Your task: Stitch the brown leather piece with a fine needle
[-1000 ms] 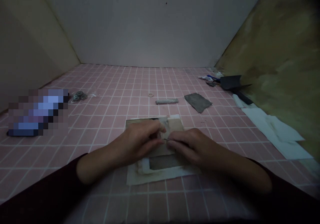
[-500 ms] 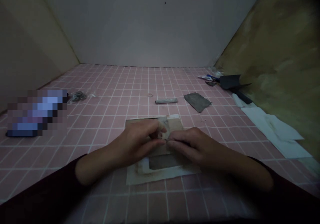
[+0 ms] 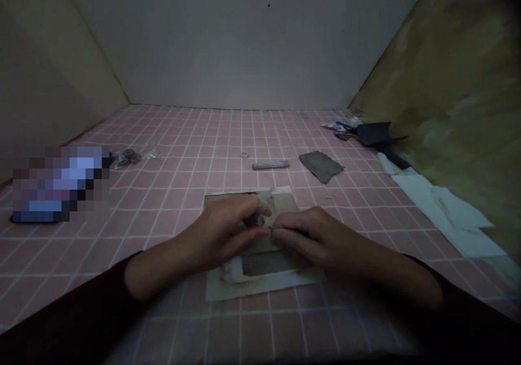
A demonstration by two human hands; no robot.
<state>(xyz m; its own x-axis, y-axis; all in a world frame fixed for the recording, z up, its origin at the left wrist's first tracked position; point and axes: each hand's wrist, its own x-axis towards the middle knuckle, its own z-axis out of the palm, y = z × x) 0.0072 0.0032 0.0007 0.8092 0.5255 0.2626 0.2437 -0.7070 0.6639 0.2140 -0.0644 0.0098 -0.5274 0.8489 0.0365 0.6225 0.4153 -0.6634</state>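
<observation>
Both my hands meet over a stained white sheet point(image 3: 215, 291) with brownish and dark rectangular pieces on it. My left hand point(image 3: 228, 224) curls with thumb and fingers closed around what looks like a small pale ring point(image 3: 261, 220), mostly covered by the fingers. From the right, my right hand point(image 3: 313, 234) pinches a tiny dark bit at its fingertips, too small to name. Its tips touch or nearly touch the left thumb. Beyond the hands lie another pale ring point(image 3: 245, 154), a thin grey rolled tube point(image 3: 271, 165) and a grey sandpaper-like piece point(image 3: 321, 167).
A phone point(image 3: 61, 186) with a blurred screen lies at left, beside dark rings in a plastic bag point(image 3: 129, 157). At right are a black scoop point(image 3: 374, 133), white paper sheets point(image 3: 443, 207) and small tools. Walls bound the pink checked tablecloth point(image 3: 183, 137).
Almost nothing differs. Both hands keep the same place and grip, with only a very slight shift of the right fingers.
</observation>
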